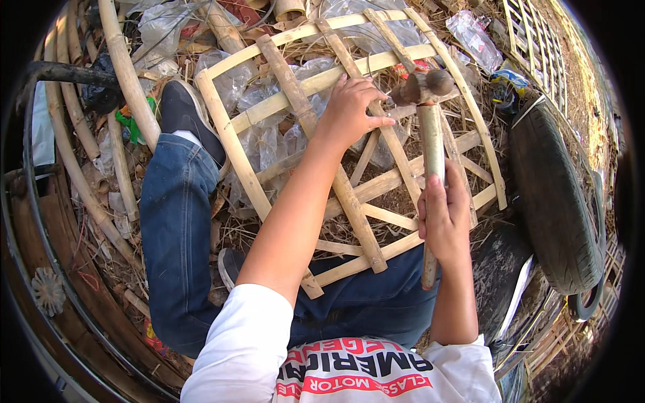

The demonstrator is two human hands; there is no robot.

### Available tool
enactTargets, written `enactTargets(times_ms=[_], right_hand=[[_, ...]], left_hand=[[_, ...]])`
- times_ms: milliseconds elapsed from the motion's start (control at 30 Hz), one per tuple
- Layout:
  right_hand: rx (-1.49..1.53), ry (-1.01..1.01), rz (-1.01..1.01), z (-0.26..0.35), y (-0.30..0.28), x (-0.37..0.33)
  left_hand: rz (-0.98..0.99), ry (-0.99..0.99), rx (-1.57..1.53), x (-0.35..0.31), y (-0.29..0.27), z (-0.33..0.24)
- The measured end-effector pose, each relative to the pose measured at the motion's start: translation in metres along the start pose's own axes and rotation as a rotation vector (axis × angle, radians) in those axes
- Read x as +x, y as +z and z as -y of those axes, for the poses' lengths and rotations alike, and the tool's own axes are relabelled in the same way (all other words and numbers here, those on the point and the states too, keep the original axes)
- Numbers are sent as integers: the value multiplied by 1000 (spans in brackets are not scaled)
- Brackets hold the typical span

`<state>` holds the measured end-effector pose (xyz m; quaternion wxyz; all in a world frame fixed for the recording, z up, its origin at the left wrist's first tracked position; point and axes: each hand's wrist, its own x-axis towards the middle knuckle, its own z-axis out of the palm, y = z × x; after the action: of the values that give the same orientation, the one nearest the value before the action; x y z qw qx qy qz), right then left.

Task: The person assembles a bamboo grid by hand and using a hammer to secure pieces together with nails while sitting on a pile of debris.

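Note:
A bamboo lattice frame (356,195) of crossed pale strips lies over my lap and the ground in front of me. My left hand (353,111) rests on its upper middle, thumb and forefinger drawn together near a strip crossing. Anything between those fingertips is too small to make out. In my right hand (445,211) is a hammer (431,134), gripped around its pale handle. The handle stands nearly upright in view. The hammer's dark, rounded head is just right of my left fingertips, above the frame's right part.
Bamboo poles (127,74) and a black metal frame (30,148) are at the left. Plastic bags (164,27) and dry litter cover the ground. A black tyre (557,195) stands at the right, with another lattice panel (537,47) behind it.

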<state>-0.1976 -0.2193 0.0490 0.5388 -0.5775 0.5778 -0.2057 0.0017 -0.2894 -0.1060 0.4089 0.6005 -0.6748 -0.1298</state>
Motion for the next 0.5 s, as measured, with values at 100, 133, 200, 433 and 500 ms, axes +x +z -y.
enactTargets(times_ms=[100,133,200,433,500], right_hand=[[-169,-79,-12,-28,8,26],[-94,12,12,-23,2,21],[30,61,7,-7,-6,6],[-5,73,-5,-23,5,23],[46,85,-1,-16,-10,14]], left_hand=[[40,-16,23,6,2,-4],[59,-17,11,6,3,-4],[9,-8,-3,6,6,-5],[37,-48,22,5,2,0],[19,-29,-8,4,8,-2]])
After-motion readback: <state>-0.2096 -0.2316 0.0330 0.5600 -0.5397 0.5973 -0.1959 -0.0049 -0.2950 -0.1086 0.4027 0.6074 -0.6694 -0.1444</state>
